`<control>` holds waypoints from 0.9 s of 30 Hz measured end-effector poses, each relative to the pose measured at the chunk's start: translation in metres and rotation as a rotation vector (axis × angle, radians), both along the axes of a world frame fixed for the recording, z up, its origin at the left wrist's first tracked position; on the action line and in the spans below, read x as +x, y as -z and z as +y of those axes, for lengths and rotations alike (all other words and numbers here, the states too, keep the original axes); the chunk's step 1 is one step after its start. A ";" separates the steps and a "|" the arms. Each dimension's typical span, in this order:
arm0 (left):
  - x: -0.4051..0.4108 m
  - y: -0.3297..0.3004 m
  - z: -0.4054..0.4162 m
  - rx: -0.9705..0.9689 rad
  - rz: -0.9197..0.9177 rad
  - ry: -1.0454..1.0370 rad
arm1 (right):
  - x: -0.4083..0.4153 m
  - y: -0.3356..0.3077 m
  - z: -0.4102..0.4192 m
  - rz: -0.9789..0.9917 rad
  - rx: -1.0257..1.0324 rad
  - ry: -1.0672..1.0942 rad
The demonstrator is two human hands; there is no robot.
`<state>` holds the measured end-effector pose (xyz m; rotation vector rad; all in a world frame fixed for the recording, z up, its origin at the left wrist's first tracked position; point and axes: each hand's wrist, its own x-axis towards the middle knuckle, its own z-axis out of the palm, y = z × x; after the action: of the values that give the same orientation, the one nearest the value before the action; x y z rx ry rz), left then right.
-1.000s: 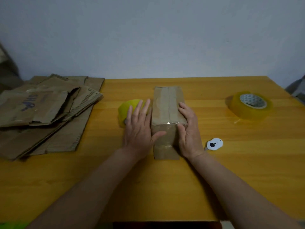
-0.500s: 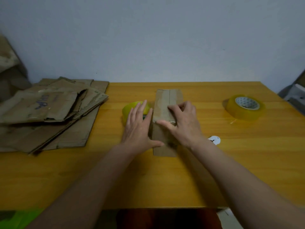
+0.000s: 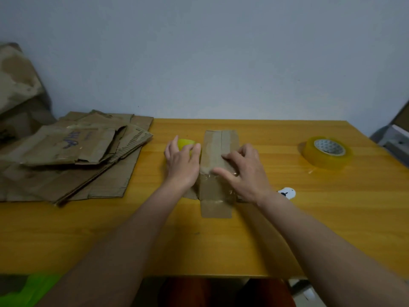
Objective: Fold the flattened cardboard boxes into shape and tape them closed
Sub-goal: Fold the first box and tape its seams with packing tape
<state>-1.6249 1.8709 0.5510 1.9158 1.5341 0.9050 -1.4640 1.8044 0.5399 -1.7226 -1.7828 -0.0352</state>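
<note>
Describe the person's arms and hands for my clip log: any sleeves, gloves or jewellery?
Both forearms are bare to the bottom of the frame, with no sleeves in view. The left hand wears no glove or ring that shows. The right hand is ungloved too, with what looks like a thin ring on one finger. No watch or wristband shows on either wrist.
</note>
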 end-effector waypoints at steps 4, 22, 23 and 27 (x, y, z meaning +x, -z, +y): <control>0.019 0.004 0.001 0.013 -0.046 -0.012 | 0.007 0.007 -0.002 -0.011 0.081 -0.102; 0.012 0.036 0.004 0.265 -0.076 0.011 | 0.017 0.038 0.003 -0.050 0.110 -0.179; 0.006 0.031 0.005 0.219 -0.146 -0.026 | 0.021 0.035 -0.001 -0.046 0.061 -0.226; -0.026 0.012 0.010 0.162 -0.332 -0.250 | 0.035 0.022 -0.012 -0.043 -0.032 -0.274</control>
<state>-1.6510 1.8810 0.5387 1.5944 1.5545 1.4167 -1.4286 1.7923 0.5180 -1.4950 -2.0463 0.0740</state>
